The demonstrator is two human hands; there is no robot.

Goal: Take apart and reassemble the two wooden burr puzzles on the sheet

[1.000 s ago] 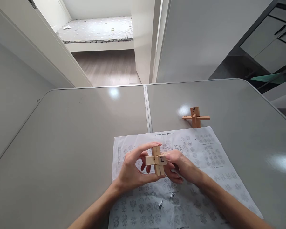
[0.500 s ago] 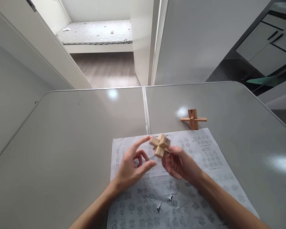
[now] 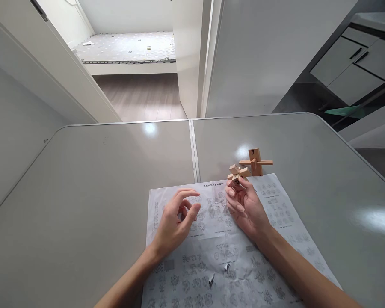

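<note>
- Grey tabletop (image 3: pixel 83 214) filled the space under and around both hands.
- Nearest: printed sheet (image 3: pixel 208 250) beneath the hands and forearms, small diagrams all over, two torn spots (image 3: pixel 211 280) on the near side of the hands.
- Left hand (image 3: pixel 175 219): over the sheet, fingers curled, moderate gap between thumb and forefinger, nothing held.
- Right hand (image 3: pixel 248 209): thumb and fingers pinched narrow on the near end of a pale wooden block puzzle (image 3: pixel 244 171).
- Puzzle sat at the right fingertips, by the sheet's far edge; arms crossed, looked assembled. Mark on its near end too small to read. Couldn't tell if it touched the table.
- Just beyond the right hand: darker wooden cross (image 3: pixel 254 155), standing on the table, close to the puzzle; contact unclear.
- Step, judged: placing the puzzle next to the cross, one-handed. Left hand looked idle.
- Next move called for a level lowering, clear of the cross, then loosening the pinch once the puzzle was supported.
- Far past the hands: bed (image 3: pixel 125 48) through a doorway; cabinets (image 3: pixel 349 64) off to the right.
</note>
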